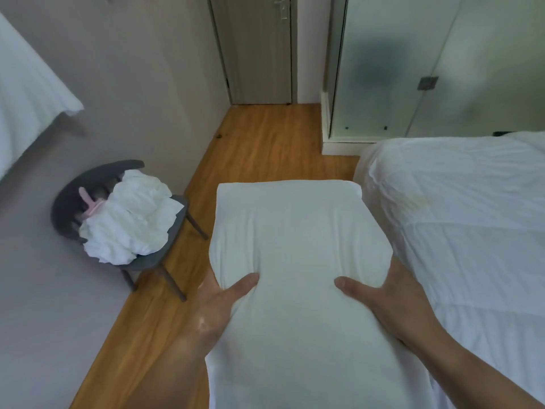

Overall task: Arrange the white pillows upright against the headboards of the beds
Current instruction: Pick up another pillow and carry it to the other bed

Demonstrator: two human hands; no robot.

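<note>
Now, pillow (298,261): a soft white rectangular cushion in smooth cotton-like cloth, held out flat in the lower centre of the frame above the floor, its right edge close against the bed; shallow creases gather where the thumbs press in.
Left hand (219,308): wrapped round the pillow's left edge, thumb on top digging into the cloth, the fingers hidden underneath.
Right hand (383,299): clasping the pillow's right edge in the same way, thumb on top, fingers out of sight below.
Bed (472,231): right side of the frame, covered in a wrinkled white sheet with a rounded corner and a faint yellowish stain near that corner.
Floor (259,143): glossy orange-brown wood-grain planks running up the centre.
Chair (165,252): dark grey, curved back and slim angled legs, left of centre against the wall.
Crumpled linen (132,214): a rumpled white heap on the chair seat, with something pink beside it that is too blurred to tell.
Door (256,48): grey-brown, flat panel, metal handle, upper centre.
Glass panel (427,63): frosted, with a small metal hinge, upper right.
Second white bedding (26,95): draped cloth in the upper left.
</note>
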